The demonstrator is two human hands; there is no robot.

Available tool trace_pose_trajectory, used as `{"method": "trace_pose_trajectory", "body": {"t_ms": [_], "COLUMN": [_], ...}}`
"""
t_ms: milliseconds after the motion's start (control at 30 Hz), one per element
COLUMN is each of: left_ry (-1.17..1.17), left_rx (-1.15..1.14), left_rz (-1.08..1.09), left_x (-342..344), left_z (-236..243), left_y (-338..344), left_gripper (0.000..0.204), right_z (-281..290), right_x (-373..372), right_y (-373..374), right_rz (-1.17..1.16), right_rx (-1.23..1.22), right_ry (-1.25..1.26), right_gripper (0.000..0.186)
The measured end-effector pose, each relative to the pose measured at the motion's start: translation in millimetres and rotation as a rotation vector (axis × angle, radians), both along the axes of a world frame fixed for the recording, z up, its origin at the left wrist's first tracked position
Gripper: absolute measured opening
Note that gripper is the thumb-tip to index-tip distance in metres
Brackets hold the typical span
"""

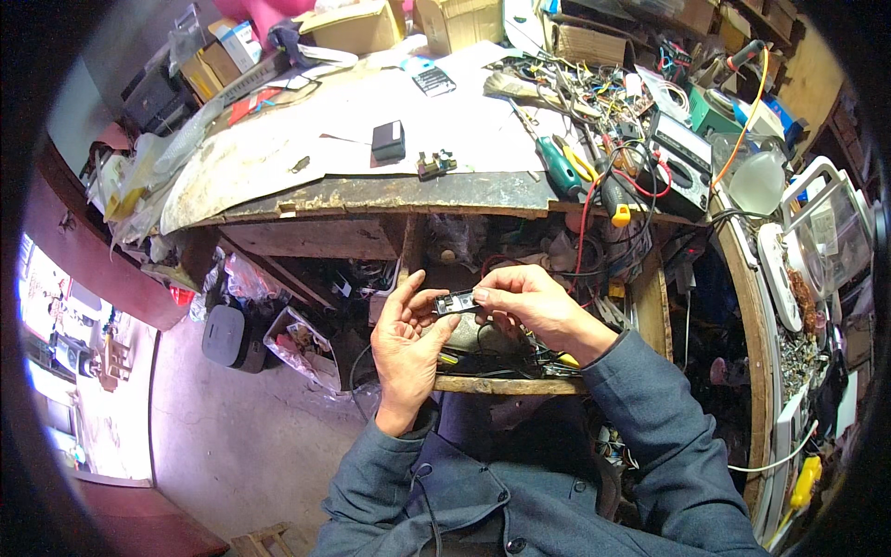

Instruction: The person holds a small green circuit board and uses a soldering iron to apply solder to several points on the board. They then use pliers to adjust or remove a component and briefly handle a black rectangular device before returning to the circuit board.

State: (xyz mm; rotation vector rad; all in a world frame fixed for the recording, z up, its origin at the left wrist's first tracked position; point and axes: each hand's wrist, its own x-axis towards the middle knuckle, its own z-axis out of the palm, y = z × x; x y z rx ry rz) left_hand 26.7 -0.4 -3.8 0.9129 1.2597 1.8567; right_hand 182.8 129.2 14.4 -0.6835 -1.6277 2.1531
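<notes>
Both my hands are raised over the open drawer in front of the bench. Between them is a small black rectangular plastic piece with pale, shiny parts inside. My left hand pinches its left end between thumb and fingers. The thumb and fingertips of my right hand close on its right end. On the bench ahead lies a black box-shaped casing. Right of that casing sits a small circuit board with parts on it.
Screwdrivers with green handles, tangled wires and a black multimeter crowd the bench's right. The wooden drawer's front edge lies below my hands. A box of scraps stands on the floor to the left.
</notes>
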Motion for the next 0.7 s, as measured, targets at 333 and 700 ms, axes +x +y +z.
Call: {"method": "trace_pose_trajectory", "body": {"t_ms": [333,700], "left_ry": [0.004,-0.043], "left_rx": [-0.005,-0.023], "left_rz": [0.002,0.028], "left_x": [0.4,3.2], "left_z": [0.6,3.8], "left_y": [-0.1,-0.9], "left_gripper": [0.068,0.058], "right_z": [-2.2,1.7], "right_x": [1.5,-0.6], "right_y": [2.8,-1.2], "right_rz": [0.025,-0.001], "right_rx": [0.037,0.038], "right_ry": [-0.036,-0.035], "right_gripper": [0.02,0.033]}}
